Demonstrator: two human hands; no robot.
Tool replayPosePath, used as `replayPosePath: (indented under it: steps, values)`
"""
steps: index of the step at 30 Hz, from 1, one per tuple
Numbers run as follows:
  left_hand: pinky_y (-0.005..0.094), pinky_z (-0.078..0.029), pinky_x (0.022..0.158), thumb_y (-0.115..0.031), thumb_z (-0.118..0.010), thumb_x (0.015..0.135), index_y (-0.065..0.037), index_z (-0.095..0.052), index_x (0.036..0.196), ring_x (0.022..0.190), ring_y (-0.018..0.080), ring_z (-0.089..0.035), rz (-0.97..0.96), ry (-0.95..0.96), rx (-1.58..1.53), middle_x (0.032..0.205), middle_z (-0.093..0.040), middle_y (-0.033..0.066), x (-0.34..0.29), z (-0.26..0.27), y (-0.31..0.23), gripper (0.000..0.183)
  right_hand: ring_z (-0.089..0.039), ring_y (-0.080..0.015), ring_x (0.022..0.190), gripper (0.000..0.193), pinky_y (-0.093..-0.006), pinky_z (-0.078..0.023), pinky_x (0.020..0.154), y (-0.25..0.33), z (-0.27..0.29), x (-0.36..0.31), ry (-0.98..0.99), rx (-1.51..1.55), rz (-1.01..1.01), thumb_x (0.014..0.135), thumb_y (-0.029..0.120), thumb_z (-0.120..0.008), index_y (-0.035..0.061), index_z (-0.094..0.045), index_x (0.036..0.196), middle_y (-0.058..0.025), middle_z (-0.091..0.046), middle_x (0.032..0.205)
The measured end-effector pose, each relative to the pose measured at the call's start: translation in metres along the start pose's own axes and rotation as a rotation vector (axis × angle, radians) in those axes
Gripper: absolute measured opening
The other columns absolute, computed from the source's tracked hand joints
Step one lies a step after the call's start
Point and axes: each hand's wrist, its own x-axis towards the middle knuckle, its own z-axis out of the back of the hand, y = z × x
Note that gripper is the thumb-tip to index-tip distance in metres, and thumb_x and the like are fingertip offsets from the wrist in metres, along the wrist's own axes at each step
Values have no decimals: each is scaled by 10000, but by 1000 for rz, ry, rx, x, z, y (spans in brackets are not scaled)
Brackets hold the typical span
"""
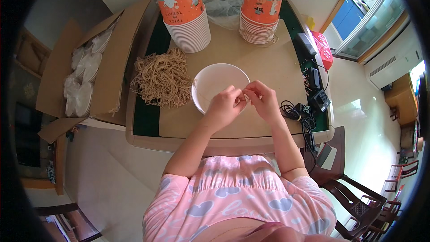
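white tub (218,77) is smooth and round-mouthed, left hand (226,106) and right hand (263,102) narrowly pinched at its rim.

White tub (219,75) sits open, tan cord (195,81) apparently at its left rim.

lettering (177,17) on orange bucket (191,5), pink garment (233,180)

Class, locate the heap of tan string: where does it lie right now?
In the head view, the heap of tan string lies on the left side of the table, between the open cardboard box and the white-lined bucket.
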Motion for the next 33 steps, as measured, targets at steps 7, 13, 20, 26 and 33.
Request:
replayPosePath:
  steps: [7, 13, 20, 26, 33]
  values:
    - [180, -264, 457, -179, -557, 932, -64, -596, 876, 534, 27, -408, 500, 148, -954, 647, -482, -46, 10, 14, -2, 134, -558, -73, 628, 62, -214, -450, 572, -5, -18, -12, -231, 165, 60, 868, 39, -636, 15, -654, 922, -44, -662, 755]
    - [184, -262, 441, -196, -565, 932, -54, -618, 848, 512, 35, -417, 501, 72, -1041, 683, -554, -31, 9, 17, 2, 174, -632, -121, 784, 131, -230, -502, 646, 4, -31, -16, -322, 133, 273, 852, -14, -635, 5, -677, 974, -83, -678, 930]
    - [178, -283, 442, -157, -613, 904, -32, -654, 893, 519, 28, -432, 451, -22, -999, 764, -633, -4, 8, 14, 7, 132, -652, -184, 898, 200, -265, -531, 730, 6, -32, -18, -323, 21, 371, 852, -44, -613, 1, -671, 1038, -123, -657, 1040]
    - [165, -298, 459, -78, -644, 869, -12, -662, 915, 531, 9, -427, 393, -55, -876, 737, -625, -22, 6, 13, 9, 83, -651, -193, 928, 227, -273, -533, 735, 6, -32, -18, -312, -20, 410, 861, -58, -579, 17, -669, 1056, -125, -655, 1049]
    - [164, -365, 514, -64, -653, 858, -7, -669, 899, 580, 4, -474, 354, -75, -692, 723, -619, -31, 4, 16, 4, 72, -504, -84, 658, 129, -221, -436, 617, 4, -26, -14, -215, 111, 177, 853, 14, -635, 25, -663, 979, -42, -648, 868]
